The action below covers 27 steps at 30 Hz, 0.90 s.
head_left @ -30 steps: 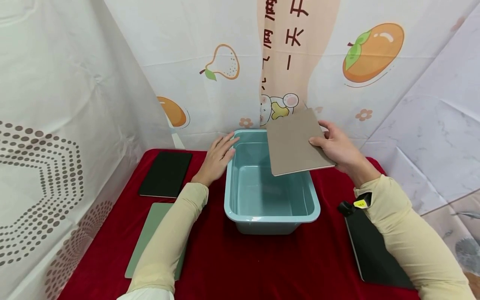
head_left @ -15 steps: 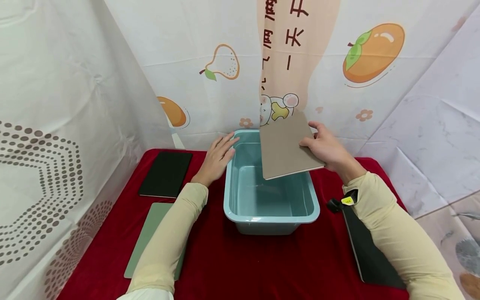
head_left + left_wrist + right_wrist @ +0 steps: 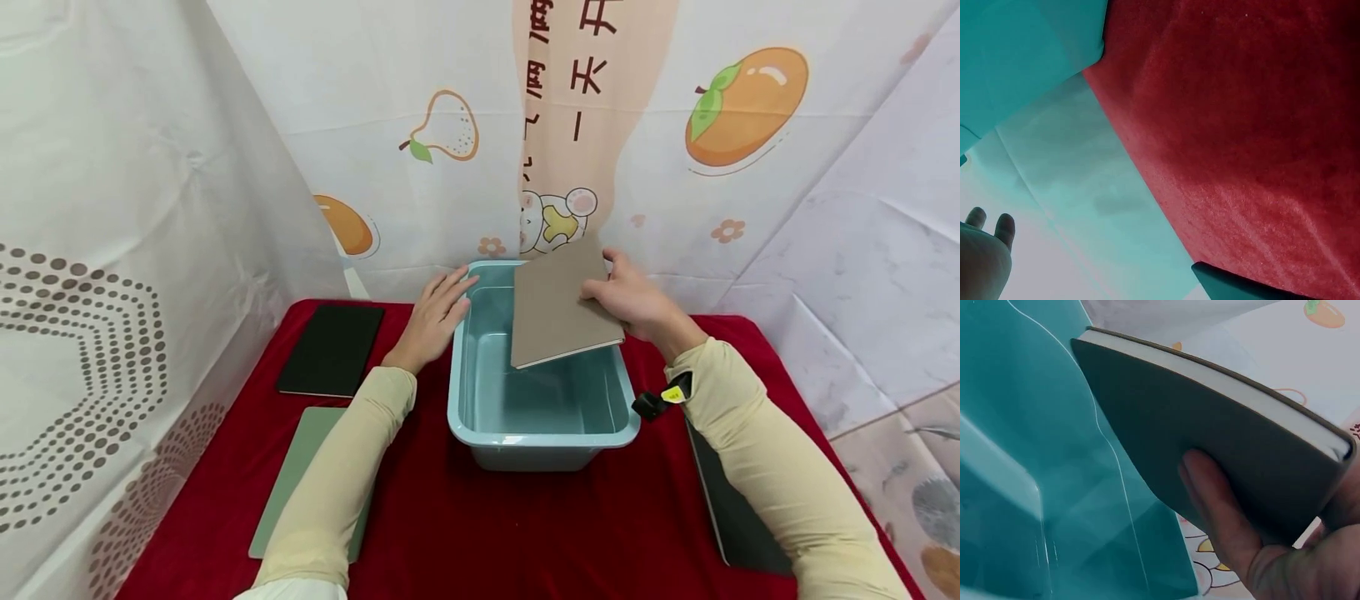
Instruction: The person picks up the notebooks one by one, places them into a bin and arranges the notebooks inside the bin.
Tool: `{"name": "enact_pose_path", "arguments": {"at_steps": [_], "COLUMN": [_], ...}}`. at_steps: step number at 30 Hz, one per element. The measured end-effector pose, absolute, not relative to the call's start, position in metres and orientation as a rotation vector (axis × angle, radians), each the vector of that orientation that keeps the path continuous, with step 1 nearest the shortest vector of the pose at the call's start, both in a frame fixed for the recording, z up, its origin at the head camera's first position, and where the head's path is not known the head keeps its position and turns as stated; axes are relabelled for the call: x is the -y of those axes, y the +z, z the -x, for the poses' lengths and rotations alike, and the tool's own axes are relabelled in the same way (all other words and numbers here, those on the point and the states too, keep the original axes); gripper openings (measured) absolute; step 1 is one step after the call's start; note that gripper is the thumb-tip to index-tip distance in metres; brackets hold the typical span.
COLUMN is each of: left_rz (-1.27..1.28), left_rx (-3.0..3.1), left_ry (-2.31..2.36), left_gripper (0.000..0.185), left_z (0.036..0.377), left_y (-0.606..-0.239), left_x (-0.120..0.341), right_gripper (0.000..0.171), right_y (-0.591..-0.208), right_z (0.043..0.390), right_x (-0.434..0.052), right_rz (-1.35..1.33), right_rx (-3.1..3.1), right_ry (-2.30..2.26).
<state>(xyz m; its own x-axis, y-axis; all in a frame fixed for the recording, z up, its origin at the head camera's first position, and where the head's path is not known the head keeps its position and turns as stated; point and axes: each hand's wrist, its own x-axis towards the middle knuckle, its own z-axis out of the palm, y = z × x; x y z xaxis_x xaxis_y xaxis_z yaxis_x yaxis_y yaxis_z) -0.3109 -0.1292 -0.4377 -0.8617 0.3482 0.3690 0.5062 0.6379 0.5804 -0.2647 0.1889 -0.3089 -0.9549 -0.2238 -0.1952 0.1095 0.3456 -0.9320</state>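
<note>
Head view: red cloth [image 3: 517, 525] below printed backdrop [image 3: 480, 125]; right grip [image 3: 639, 302] pinches notebook [image 3: 555, 312], left grip [image 3: 429, 325] relaxed.

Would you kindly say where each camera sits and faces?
Head: on the head, facing forward and down at the blue basin, brown notebook and red cloth; left hand, right hand and sleeves show.
Left wrist: worn there, facing the basin's side and cloth; part of the left hand shows.
Right wrist: worn there, facing the notebook and basin; the right hand shows.
Head and right wrist share the notebook.
</note>
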Motion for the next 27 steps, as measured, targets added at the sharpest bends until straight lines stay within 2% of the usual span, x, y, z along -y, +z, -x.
{"name": "enact_pose_path", "arguments": {"at_steps": [16, 27], "left_rz": [0.73, 0.736], "left_rx": [2.621, 2.622], "left_ry": [-1.005, -1.015], "left_gripper": [0.053, 0.052], "left_z": [0.31, 0.313], "left_y": [-0.438, -0.438], "left_x": [0.132, 0.13], "right_gripper": [0.052, 0.046], "right_y": [-0.322, -0.332], "right_z": [0.273, 0.275], "right_x": [-0.156, -0.15], "right_rz": [0.163, 0.193], "right_rx": [-2.272, -2.231], "right_ry": [-1.577, -1.553]}}
